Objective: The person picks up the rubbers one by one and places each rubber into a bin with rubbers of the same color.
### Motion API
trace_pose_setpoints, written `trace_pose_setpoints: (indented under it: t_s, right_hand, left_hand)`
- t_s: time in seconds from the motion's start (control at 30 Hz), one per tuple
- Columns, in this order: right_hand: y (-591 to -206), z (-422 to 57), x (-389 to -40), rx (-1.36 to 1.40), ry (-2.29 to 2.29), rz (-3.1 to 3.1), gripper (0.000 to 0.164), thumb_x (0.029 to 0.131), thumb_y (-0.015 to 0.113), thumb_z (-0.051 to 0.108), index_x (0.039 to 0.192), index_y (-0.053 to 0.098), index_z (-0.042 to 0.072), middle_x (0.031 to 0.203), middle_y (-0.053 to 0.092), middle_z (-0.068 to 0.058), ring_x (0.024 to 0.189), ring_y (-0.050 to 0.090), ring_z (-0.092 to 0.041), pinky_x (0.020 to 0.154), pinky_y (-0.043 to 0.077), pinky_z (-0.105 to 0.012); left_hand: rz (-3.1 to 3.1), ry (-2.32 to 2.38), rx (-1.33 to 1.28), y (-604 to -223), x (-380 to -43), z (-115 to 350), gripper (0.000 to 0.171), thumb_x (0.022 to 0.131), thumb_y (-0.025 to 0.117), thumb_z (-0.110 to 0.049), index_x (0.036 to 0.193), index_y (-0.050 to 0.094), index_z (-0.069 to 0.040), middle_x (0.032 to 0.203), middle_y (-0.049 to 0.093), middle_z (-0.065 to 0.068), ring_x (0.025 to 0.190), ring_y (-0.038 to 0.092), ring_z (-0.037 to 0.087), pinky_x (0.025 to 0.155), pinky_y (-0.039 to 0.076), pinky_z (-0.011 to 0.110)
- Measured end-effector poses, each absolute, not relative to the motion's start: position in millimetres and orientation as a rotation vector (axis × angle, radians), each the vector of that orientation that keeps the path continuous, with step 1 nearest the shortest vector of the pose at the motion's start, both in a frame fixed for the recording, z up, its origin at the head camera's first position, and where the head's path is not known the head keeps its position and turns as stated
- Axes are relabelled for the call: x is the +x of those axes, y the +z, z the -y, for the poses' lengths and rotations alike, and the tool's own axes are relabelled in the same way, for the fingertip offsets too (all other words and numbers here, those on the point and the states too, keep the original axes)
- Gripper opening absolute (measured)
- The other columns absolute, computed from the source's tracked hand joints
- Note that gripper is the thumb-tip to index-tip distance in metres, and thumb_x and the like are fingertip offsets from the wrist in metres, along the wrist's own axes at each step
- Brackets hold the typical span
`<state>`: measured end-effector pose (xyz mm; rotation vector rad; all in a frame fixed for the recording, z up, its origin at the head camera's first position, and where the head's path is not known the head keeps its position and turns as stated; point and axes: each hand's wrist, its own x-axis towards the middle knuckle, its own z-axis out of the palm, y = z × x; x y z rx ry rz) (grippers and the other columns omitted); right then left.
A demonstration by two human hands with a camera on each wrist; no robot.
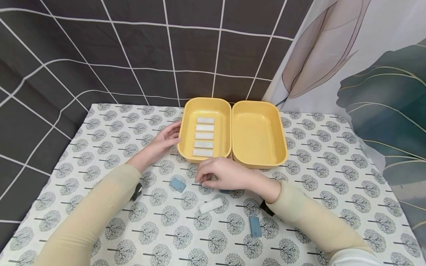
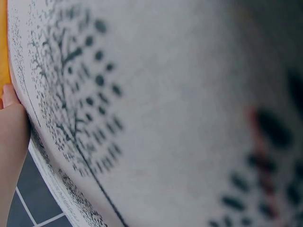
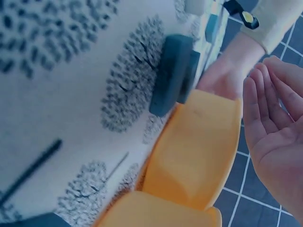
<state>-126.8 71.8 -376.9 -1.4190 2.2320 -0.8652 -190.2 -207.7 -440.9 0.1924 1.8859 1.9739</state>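
My left hand (image 1: 164,140) rests against the left side of a yellow bin (image 1: 181,146), fingers spread along its outer wall. Inside that bin, several white rectangular blocks (image 1: 204,136) lie in a column. My right hand (image 1: 227,173) hovers just in front of the bins, fingers loosely bent; the right wrist view shows its bare palm (image 3: 279,146) with nothing held. Below it lies a blue block (image 1: 224,191), partly hidden by the hand. Another blue block (image 1: 178,184) sits to its left, a white block (image 1: 211,205) nearer me, and a third blue block (image 1: 255,227) near my right forearm.
A second yellow bin (image 1: 259,133) with a bare floor stands right beside the first. The table is covered by a tree-print cloth (image 1: 149,232). Behind rises a dark gridded curtain (image 1: 139,44), with a leaf-patterned curtain (image 1: 376,92) at right.
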Motion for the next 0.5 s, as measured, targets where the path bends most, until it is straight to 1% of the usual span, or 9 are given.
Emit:
trace_pose_setpoints:
  t_s: [0.23, 0.37, 0.5]
  right_hand:
    - [-385.6, -72.2, -122.7, -1.395, -0.809, -2.215, 0.016, 0.092, 0.079, 0.007, 0.108, 0.08, 0.01, 0.104, 0.077, 0.001, 0.093, 0.069, -0.005, 0.087, 0.058, -0.011]
    - [-389.8, -73.2, -121.3, -1.389, -0.745, -2.225, 0.016, 0.091, 0.08, 0.009, 0.106, 0.08, 0.013, 0.101, 0.077, 0.004, 0.091, 0.068, -0.004, 0.086, 0.057, -0.011]
    - [-394.2, -74.5, -118.9, -1.372, -0.729, -2.197, 0.017, 0.089, 0.083, 0.009, 0.105, 0.08, 0.013, 0.098, 0.075, 0.004, 0.088, 0.067, -0.004, 0.084, 0.058, -0.012]
  left_hand:
    - [-1.882, 1.98, 0.188, -439.9, -189.9, 207.0, 0.077, 0.102, 0.052, 0.002, 0.17, 0.018, -0.009, 0.175, 0.026, 0.017, 0.152, 0.037, 0.028, 0.135, 0.026, 0.052]
    - [-1.886, 1.976, 0.197, -439.9, -189.7, 207.5, 0.077, 0.102, 0.051, 0.002, 0.17, 0.017, -0.009, 0.175, 0.024, 0.019, 0.154, 0.036, 0.03, 0.136, 0.025, 0.052]
    - [-1.886, 1.976, 0.191, -440.0, -189.4, 207.6, 0.077, 0.102, 0.051, 0.002, 0.17, 0.017, -0.009, 0.175, 0.025, 0.018, 0.155, 0.034, 0.032, 0.135, 0.025, 0.052]
